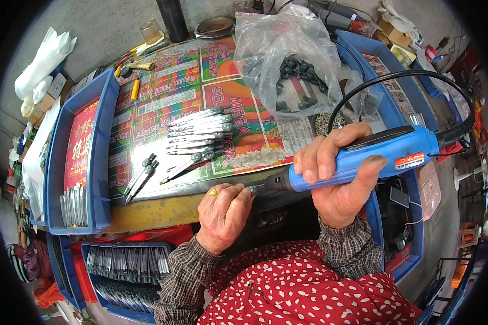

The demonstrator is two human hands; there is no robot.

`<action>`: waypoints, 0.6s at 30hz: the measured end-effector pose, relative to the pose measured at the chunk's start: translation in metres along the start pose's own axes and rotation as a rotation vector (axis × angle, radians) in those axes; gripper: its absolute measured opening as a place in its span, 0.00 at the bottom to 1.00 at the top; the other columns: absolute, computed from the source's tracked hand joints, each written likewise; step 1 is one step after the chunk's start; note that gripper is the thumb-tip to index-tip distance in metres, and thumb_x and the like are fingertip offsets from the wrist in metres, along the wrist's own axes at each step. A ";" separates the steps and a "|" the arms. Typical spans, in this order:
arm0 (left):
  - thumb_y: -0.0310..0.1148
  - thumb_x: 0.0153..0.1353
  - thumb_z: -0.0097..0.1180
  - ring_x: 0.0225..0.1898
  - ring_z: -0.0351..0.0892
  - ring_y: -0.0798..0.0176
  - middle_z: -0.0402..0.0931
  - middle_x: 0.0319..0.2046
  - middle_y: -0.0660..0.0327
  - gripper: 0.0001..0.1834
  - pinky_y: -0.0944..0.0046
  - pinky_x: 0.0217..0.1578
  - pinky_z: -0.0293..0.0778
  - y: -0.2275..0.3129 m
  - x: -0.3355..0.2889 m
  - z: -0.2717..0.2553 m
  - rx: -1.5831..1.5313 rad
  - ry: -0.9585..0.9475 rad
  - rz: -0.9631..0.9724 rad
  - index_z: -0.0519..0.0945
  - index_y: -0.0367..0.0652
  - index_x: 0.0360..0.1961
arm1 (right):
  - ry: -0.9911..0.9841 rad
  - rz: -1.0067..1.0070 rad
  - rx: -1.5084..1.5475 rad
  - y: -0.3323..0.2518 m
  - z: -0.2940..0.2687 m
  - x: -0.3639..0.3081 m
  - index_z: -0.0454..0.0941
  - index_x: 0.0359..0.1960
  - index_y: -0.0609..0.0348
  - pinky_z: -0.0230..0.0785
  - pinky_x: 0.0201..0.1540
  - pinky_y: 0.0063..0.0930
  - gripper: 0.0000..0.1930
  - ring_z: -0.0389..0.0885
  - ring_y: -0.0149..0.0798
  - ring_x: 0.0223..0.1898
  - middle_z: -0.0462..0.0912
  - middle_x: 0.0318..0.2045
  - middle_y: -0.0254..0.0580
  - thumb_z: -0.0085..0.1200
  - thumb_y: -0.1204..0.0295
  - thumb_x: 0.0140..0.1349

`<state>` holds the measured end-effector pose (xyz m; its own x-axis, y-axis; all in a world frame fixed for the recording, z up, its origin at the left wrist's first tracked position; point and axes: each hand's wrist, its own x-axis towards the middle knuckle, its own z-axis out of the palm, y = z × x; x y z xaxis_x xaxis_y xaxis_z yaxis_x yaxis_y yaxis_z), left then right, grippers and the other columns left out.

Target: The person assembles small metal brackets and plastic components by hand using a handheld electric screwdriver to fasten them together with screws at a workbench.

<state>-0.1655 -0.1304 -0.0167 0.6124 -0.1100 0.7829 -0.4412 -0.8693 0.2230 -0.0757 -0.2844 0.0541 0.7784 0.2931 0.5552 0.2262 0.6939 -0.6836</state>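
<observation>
My right hand (339,168) wraps around a blue electric screwdriver (374,154), held nearly level with its dark nose pointing left. A black cable (461,130) leaves its back end. At the screwdriver's tip, over the table's front edge, my left hand (224,211) is closed with the fingers curled; a bit of something small shows at the fingertips, but the hand hides what it is. Beyond it lies a pile of slim silvery pieces with dark ends (200,130). A few similar dark-ended pieces (141,177) lie to the left of that pile.
A clear plastic bag of small black parts (301,81) stands at the back, beside a dish of tiny metal parts (331,122). Blue trays (106,162) flank the table; a lower bin (127,271) holds many slim pieces. A yellow-handled tool (135,89) lies far left.
</observation>
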 end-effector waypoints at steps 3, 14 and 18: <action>0.20 0.42 0.62 0.27 0.75 0.57 0.73 0.28 0.55 0.13 0.63 0.26 0.72 0.000 0.000 0.000 -0.005 0.011 -0.005 0.73 0.35 0.30 | 0.000 0.008 0.003 0.002 0.002 0.000 0.61 0.37 0.53 0.64 0.29 0.31 0.27 0.68 0.30 0.19 0.66 0.17 0.30 0.42 0.40 0.57; 0.19 0.41 0.62 0.26 0.74 0.61 0.72 0.27 0.59 0.19 0.66 0.25 0.71 0.000 0.002 0.001 0.010 0.012 0.013 0.76 0.34 0.38 | 0.036 0.033 0.090 0.003 0.002 -0.002 0.62 0.39 0.57 0.66 0.29 0.31 0.26 0.70 0.35 0.21 0.69 0.18 0.39 0.53 0.48 0.55; 0.19 0.41 0.62 0.25 0.73 0.62 0.71 0.26 0.60 0.17 0.66 0.24 0.70 0.000 0.002 0.001 0.011 0.014 0.001 0.76 0.34 0.37 | 0.043 0.038 0.088 0.003 0.001 -0.002 0.62 0.38 0.57 0.66 0.29 0.31 0.26 0.70 0.35 0.21 0.69 0.18 0.39 0.53 0.48 0.55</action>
<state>-0.1635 -0.1313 -0.0155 0.6029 -0.1042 0.7910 -0.4346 -0.8743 0.2161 -0.0772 -0.2822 0.0512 0.8102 0.2929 0.5078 0.1455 0.7386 -0.6583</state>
